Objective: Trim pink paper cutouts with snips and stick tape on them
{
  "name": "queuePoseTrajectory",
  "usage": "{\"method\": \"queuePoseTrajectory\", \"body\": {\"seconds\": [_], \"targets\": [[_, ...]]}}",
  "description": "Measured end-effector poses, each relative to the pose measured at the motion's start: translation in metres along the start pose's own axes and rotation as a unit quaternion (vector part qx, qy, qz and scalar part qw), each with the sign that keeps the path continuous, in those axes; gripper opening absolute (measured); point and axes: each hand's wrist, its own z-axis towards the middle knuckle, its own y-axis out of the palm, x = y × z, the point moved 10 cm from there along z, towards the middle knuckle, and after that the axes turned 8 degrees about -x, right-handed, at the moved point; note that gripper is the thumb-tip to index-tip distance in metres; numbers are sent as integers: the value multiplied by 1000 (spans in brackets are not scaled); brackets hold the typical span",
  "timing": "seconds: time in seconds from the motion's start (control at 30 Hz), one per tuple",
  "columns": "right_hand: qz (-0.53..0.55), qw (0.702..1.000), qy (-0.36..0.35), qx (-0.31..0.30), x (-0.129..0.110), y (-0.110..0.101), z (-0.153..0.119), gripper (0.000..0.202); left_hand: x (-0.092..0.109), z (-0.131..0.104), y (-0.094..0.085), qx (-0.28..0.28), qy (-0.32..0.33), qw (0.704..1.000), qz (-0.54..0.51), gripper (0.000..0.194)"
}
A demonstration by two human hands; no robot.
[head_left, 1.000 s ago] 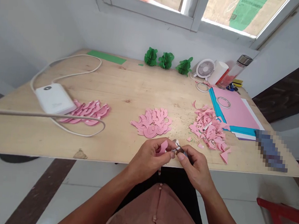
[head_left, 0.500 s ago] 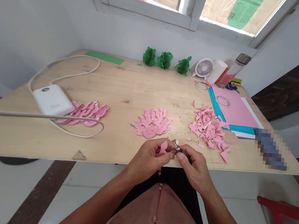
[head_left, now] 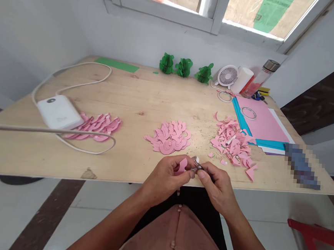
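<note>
My left hand [head_left: 167, 179] is closed on a piece of pink paper [head_left: 181, 166] near the table's front edge. Small metal scissors [head_left: 198, 166] are gripped in my right hand [head_left: 217, 186], their blades at the paper by my left fingertips. Fingers cover most of the scissors' handles and part of the paper. Just beyond my hands lies a pile of curved pink paper cutouts [head_left: 170, 137]. To the right of it is a heap of pink paper scraps [head_left: 232, 139].
More pink cutouts [head_left: 101, 127] lie beside a white power bank [head_left: 59, 112] with a cable. Green paper ornaments [head_left: 184, 67], a small fan [head_left: 228, 76] and a bottle [head_left: 261, 79] stand along the back. Coloured sheets [head_left: 271, 123] with a tape roll [head_left: 249, 113] lie right.
The scissors have tilted slightly in my right hand, and its fingers have shifted a little. My left hand and the pink paper stay almost in place.
</note>
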Motion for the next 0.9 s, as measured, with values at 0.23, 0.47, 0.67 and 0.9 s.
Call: {"method": "queuePoseTrajectory", "body": {"seconds": [0.23,0.47,0.67,0.9], "targets": [[-15,1000,-6,20,-2,-2,-1,32,1,0,0,1,8,1000,12,8],[-50,998,3,42,-2,-7,-3,30,2,0,0,-3,11,1000,-6,9],[-60,998,5,37,-2,-7,-2,28,8,-1,-5,16,22,1000,-7,13],[-5,997,15,72,4,-14,-5,29,7,-1,-6,27,12,1000,5,10]]}}
